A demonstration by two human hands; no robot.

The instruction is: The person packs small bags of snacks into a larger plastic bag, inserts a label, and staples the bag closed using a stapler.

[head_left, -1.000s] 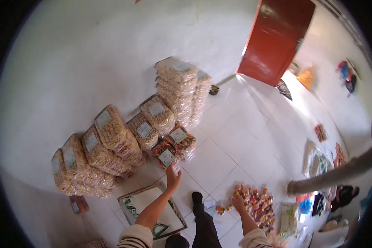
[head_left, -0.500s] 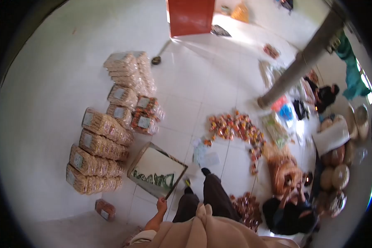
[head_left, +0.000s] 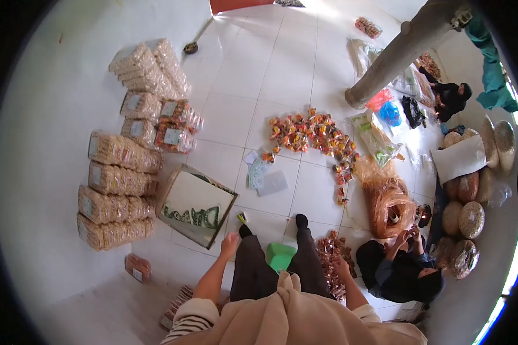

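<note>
My left hand (head_left: 230, 244) is just off the near corner of a low, square, box-like piece (head_left: 181, 201) with a pale top and green lettering. Its fingers look loosely apart, with nothing seen in them. On the other side, my right hand (head_left: 341, 267) reaches down to a heap of small brown-wrapped packets (head_left: 328, 250). Its fingertips blend into the packets, so a grip cannot be made out. Between my legs a green plastic stool (head_left: 280, 254) shows in part. A small yellow-green item (head_left: 242, 218) lies by my left foot.
Clear bags of snacks (head_left: 121, 181) are stacked along the left wall. Colourful packets (head_left: 311, 135) form an arc ahead, beside papers (head_left: 265, 175). A co-worker in dark clothes (head_left: 394, 267) sits at right by a big orange plastic bag (head_left: 388, 207). A slanting post (head_left: 397, 63) stands beyond.
My left hand has come off the box-like piece's corner. My right hand has come into view over the brown packets. The green stool now shows between my legs, and the view has tilted down.
</note>
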